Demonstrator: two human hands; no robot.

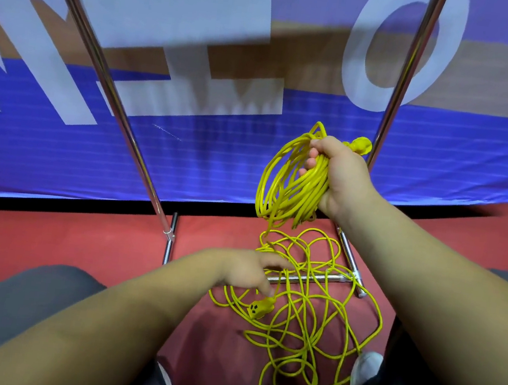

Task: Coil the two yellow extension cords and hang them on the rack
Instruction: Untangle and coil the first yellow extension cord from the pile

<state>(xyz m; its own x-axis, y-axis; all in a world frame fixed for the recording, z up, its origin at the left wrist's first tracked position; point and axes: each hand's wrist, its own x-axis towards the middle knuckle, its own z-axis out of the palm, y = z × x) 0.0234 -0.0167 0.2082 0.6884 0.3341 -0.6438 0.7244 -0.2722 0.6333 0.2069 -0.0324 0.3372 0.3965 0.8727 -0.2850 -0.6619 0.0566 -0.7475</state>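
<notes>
Right hand [345,171] grips coiled cord [285,183], left hand [246,271] above tangle [305,326].

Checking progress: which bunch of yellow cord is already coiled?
The bunch gripped in the right hand, looped and held up; the loose tangle lies on the floor by the left hand.

The cords [293,178] have a smooth yellow plastic jacket with a faint sheen, and the socket [259,308] is moulded from the same yellow plastic. The rack [99,64] is polished metal tube, mirror-bright. The banner [187,152] looks like cloth or vinyl, finely ribbed and slightly glossy. The floor [48,237] is smooth and matt. The trousers [25,298] are matt grey cloth.
</notes>
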